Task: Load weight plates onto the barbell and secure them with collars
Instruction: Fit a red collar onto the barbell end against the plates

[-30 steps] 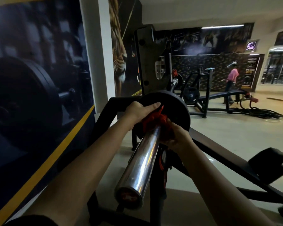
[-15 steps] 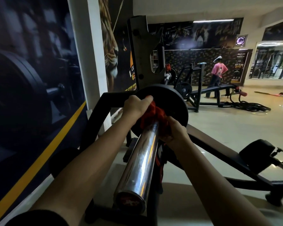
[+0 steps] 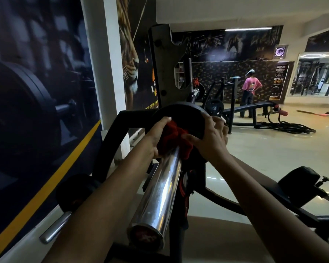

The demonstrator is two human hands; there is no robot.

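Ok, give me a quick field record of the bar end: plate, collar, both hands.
plate: black round weight plate on the chrome barbell sleeve
collar: red collar on the sleeve, right by the plate
left: left hand grips the collar
right: right hand, fingers curled over the plate's rim, thumb at the collar

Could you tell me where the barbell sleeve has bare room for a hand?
The chrome sleeve is bare from the red collar out to its end cap. Against the black plate it is crowded with the left hand and right hand.
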